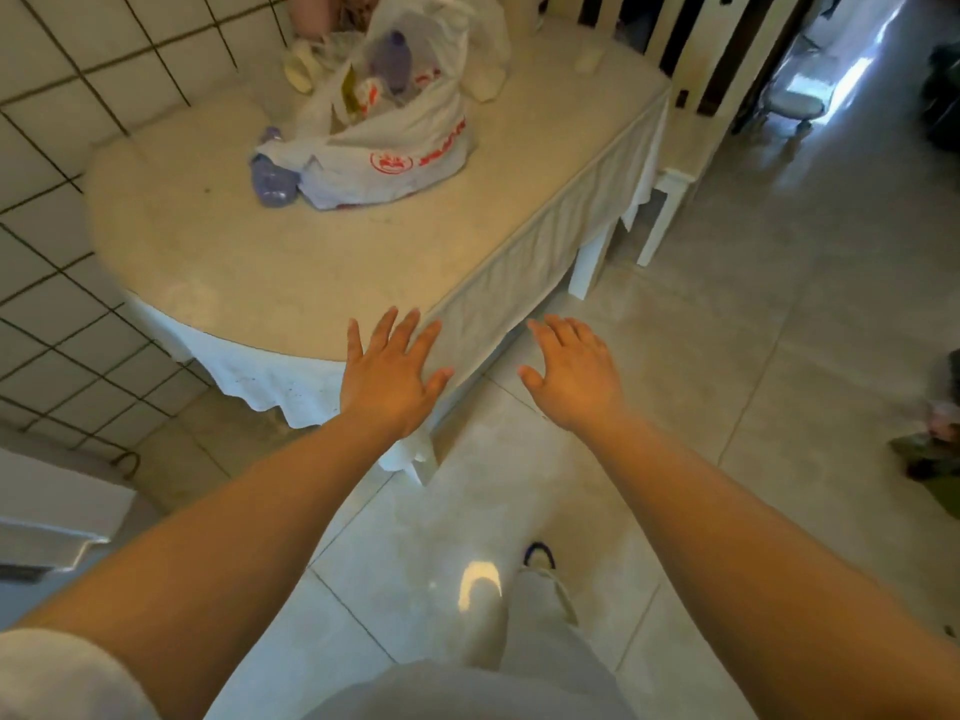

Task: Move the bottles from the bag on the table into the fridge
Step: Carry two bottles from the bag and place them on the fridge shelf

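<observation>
On the table [218, 262] a purple bottle [272, 181] lies beside the white bag [395, 153] holding more, left hand [389, 376] and right hand [574, 376] spread empty well short – a careless tug could roll it off

A round red emblem and red lettering are printed on the white plastic bag [395, 148] lying on the worktop [291, 262], but the characters are too blurred to be read. No other text is seen.
</observation>
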